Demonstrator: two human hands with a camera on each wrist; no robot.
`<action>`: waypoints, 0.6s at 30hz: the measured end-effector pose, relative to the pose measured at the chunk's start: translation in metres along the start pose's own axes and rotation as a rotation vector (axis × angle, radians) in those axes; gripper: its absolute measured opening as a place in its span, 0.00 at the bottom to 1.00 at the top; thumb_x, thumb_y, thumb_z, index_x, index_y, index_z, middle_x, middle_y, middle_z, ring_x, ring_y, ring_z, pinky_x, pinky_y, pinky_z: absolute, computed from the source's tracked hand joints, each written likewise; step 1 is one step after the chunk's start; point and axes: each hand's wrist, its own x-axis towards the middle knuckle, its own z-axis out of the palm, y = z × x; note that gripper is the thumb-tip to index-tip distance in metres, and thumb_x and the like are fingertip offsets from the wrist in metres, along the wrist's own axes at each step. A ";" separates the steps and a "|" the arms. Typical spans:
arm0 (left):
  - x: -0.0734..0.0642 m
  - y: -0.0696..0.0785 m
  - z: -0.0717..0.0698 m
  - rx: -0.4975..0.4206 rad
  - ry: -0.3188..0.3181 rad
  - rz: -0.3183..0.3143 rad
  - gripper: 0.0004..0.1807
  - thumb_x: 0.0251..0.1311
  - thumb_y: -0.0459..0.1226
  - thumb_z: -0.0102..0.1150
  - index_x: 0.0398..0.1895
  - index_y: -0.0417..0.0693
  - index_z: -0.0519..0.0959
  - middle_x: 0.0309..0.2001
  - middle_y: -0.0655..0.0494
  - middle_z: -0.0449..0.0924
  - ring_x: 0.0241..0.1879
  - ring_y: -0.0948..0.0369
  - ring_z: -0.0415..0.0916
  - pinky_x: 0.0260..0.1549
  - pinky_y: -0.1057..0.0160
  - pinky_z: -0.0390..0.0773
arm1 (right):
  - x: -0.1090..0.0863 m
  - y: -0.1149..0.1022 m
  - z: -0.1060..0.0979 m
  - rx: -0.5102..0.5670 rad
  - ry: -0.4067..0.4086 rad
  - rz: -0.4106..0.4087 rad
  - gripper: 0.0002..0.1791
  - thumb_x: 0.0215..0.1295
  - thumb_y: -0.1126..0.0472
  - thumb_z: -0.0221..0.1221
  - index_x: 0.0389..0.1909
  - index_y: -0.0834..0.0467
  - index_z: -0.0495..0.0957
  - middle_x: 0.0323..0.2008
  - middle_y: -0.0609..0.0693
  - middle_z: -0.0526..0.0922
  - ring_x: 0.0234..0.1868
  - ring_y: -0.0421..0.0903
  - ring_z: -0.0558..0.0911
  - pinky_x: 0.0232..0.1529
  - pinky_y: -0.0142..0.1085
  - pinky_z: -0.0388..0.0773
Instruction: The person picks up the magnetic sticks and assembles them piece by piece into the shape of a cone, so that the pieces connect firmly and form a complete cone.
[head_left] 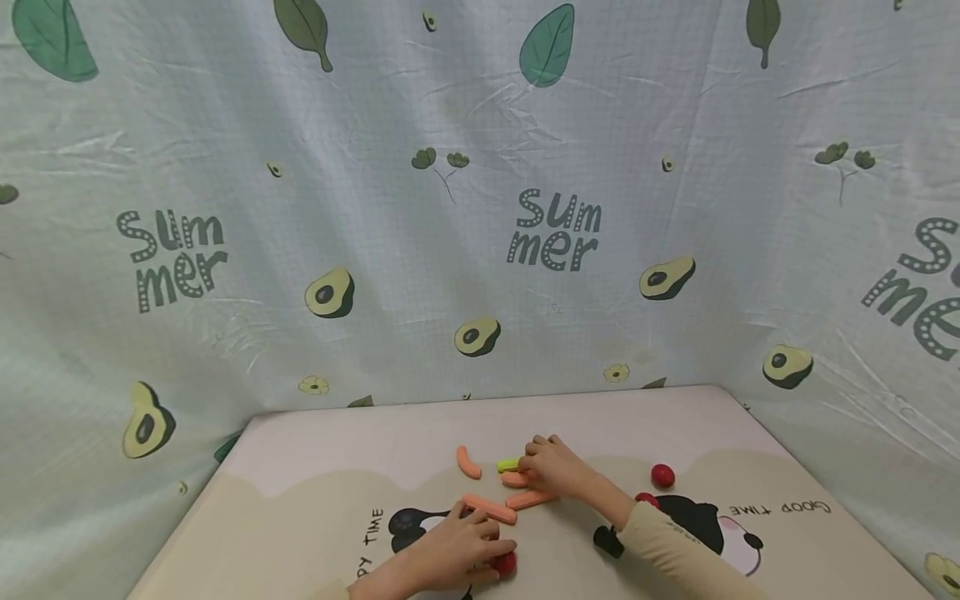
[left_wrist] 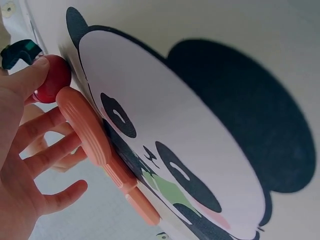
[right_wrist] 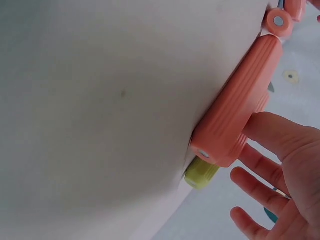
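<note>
Pinched between thumb and index finger of my left hand point(head_left: 457, 550) is a red ball point(left_wrist: 56, 80); the other fingers spread behind a straight ribbed orange stick point(left_wrist: 85, 125). In the head view this stick point(head_left: 489, 508) lies just beyond the left fingertips. My right hand point(head_left: 555, 467) reaches over a cluster of pieces farther back. Its thumb point(right_wrist: 267, 127) and index finger lie on either side of an orange piece point(head_left: 514, 479), behind another ribbed orange stick point(right_wrist: 237, 100). A yellow-green stick point(right_wrist: 201, 172) shows under the orange pieces, close to the right fingers. Metal discs sit in the orange sticks' ends.
A curved orange piece point(head_left: 468, 462) lies apart at the back. One red ball point(head_left: 662, 476) sits at the right, another point(head_left: 647, 500) beside the right forearm. The table mat point(head_left: 300, 492) carries printed pandas, and a patterned curtain point(head_left: 420, 250) hangs behind it.
</note>
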 end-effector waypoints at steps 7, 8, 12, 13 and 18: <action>0.001 0.000 -0.002 0.037 -0.009 -0.010 0.20 0.58 0.50 0.50 0.54 0.60 0.70 0.39 0.68 0.73 0.40 0.69 0.63 0.41 0.54 0.71 | -0.003 0.003 -0.002 0.024 0.050 0.025 0.12 0.52 0.43 0.59 0.21 0.45 0.75 0.22 0.39 0.69 0.27 0.37 0.66 0.30 0.31 0.59; 0.001 0.000 -0.002 0.041 -0.004 -0.011 0.19 0.58 0.51 0.50 0.53 0.60 0.70 0.39 0.68 0.73 0.40 0.69 0.64 0.41 0.53 0.71 | -0.004 0.003 -0.003 0.040 0.048 0.033 0.13 0.52 0.41 0.58 0.19 0.46 0.74 0.22 0.38 0.69 0.26 0.36 0.65 0.30 0.30 0.58; 0.000 0.001 0.000 0.048 0.011 -0.016 0.17 0.57 0.51 0.51 0.49 0.61 0.71 0.39 0.68 0.74 0.39 0.69 0.64 0.41 0.51 0.71 | -0.008 0.002 -0.010 0.051 0.022 0.007 0.11 0.53 0.45 0.59 0.22 0.47 0.73 0.24 0.39 0.71 0.28 0.36 0.66 0.31 0.30 0.60; 0.000 0.001 0.000 0.050 0.010 -0.018 0.17 0.57 0.51 0.51 0.49 0.60 0.71 0.40 0.68 0.74 0.39 0.69 0.64 0.42 0.50 0.72 | -0.010 0.002 -0.011 0.043 0.014 -0.007 0.09 0.53 0.47 0.59 0.23 0.47 0.73 0.25 0.39 0.72 0.28 0.36 0.67 0.31 0.31 0.61; 0.000 0.003 0.002 0.051 0.002 -0.038 0.19 0.57 0.52 0.50 0.50 0.58 0.71 0.43 0.68 0.75 0.40 0.69 0.65 0.42 0.48 0.72 | -0.020 -0.003 -0.017 0.004 -0.025 -0.069 0.04 0.54 0.53 0.58 0.30 0.46 0.75 0.31 0.40 0.76 0.33 0.37 0.71 0.33 0.32 0.65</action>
